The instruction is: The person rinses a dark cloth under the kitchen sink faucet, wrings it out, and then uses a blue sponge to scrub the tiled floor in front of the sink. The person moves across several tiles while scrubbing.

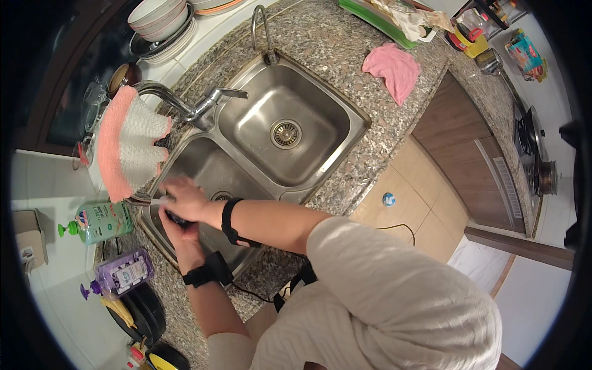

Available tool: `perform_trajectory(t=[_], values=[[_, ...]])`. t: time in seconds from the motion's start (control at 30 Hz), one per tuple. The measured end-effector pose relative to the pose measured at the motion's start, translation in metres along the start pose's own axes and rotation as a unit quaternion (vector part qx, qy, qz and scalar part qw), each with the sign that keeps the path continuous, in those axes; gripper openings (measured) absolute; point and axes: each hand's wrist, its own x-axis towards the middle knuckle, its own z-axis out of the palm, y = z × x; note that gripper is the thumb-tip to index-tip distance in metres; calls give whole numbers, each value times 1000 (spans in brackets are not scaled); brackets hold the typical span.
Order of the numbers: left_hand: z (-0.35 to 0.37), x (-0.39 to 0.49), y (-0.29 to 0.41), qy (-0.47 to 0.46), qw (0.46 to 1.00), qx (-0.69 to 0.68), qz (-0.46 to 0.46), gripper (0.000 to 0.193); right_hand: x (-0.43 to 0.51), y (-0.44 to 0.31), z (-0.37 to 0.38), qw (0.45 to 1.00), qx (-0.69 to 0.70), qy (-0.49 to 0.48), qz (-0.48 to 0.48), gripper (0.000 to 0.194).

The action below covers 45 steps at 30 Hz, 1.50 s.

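My left hand is low over the left sink basin, palm up around a small dark object. My right hand lies across the top of that object, its fingers blurred. Between them the hands hide most of the object, so its kind does not show. A pale streak, apparently water, runs beside the fingers from a metal end below the towel. A pink and white towel drapes over the chrome faucet. Black bands circle both wrists.
The right basin has a strainer drain and a slim second tap. Green and purple pump bottles stand left, near black pans. A pink cloth lies on granite; stacked bowls stand behind.
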Motion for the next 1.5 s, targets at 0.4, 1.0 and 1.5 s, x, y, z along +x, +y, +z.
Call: perform_trajectory(t=[0.4,1.0,1.5], values=[[-38,12,9,-31,999,-21,-27,63,-13,21,33,997,-29,12,-77,48],[-3,-9,-15,-6,999,41,-10,63,0,1,11,983,-67,71,-155,37],[12,2,-2,108,986,59,109,43,-2,4,2,975,-78,3,-207,30]])
